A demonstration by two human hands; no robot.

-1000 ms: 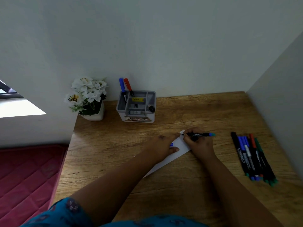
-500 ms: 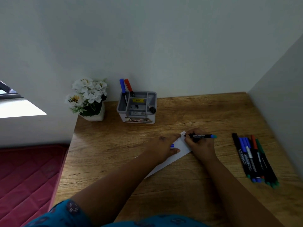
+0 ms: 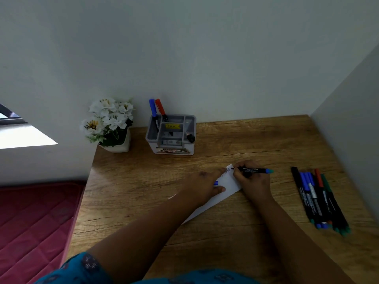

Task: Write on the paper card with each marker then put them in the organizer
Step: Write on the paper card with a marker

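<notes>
The right hand [image 3: 253,181] is clamped around a black marker [image 3: 253,170], whose tip touches the far corner of the white paper card [image 3: 227,181] and whose blue-green end points away to the right. Just left of that grip, the left hand [image 3: 203,183] lies on the card, pinning it to the wooden desk [image 3: 235,232]; a blue cap [image 3: 215,183] shows under its fingers, but whether they close on it cannot be told. Right of the grip, well apart, loose markers [image 3: 320,201] lie side by side. Beyond and left of the grip stands the grey organizer [image 3: 171,138], with a blue marker [image 3: 152,108] and a red marker [image 3: 160,107] upright in it. Farther left is a flower pot [image 3: 110,124].
</notes>
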